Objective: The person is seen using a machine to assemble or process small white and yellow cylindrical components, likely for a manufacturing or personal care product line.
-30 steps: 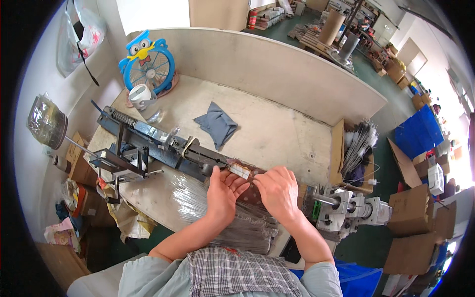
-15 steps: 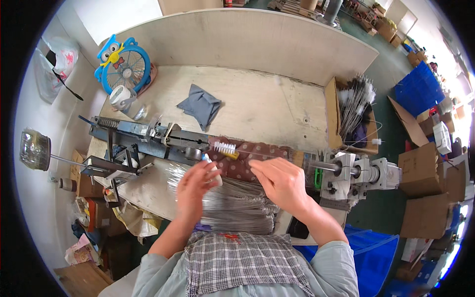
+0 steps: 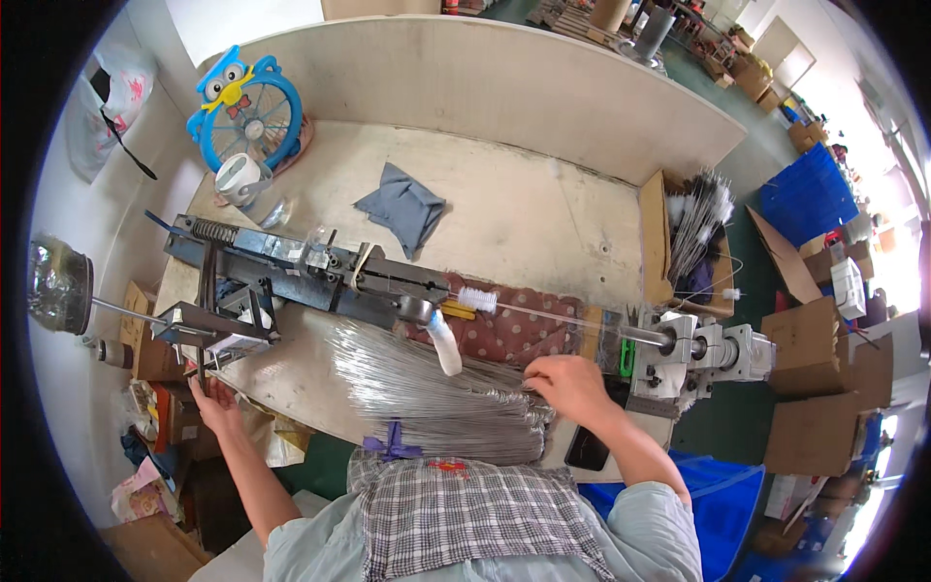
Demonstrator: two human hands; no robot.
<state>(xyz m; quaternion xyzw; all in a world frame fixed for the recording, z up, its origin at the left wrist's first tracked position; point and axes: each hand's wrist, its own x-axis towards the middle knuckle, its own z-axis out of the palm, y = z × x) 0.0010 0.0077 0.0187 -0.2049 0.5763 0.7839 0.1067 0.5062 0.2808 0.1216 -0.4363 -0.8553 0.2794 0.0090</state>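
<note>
My left hand (image 3: 217, 405) is low at the left, palm up and fingers apart, at the lower end of a dark metal lever frame (image 3: 215, 330). Whether it touches the frame is hard to tell. My right hand (image 3: 572, 386) pinches at the looped ends of a bundle of thin metal wires (image 3: 436, 398) on the bench. A white bristle brush (image 3: 477, 299) lies level between the long clamp bar (image 3: 388, 276) and the metal spindle (image 3: 650, 337), its wire stem running right to the spindle. A white-wrapped handle (image 3: 444, 347) sticks out below the clamp.
Under the brush lies a brown dotted cloth (image 3: 533, 325). A grey cloth (image 3: 402, 209) and a blue owl-shaped fan (image 3: 252, 126) sit farther back. A carton of finished brushes (image 3: 659, 238) stands at the right. A phone (image 3: 587, 448) lies near the front edge, beside a blue crate (image 3: 722, 495).
My left hand has left the white-wrapped handle and dropped to the lever frame at left. My right hand has moved down from above the dotted cloth to the wire ends. The brush now sits further right.
</note>
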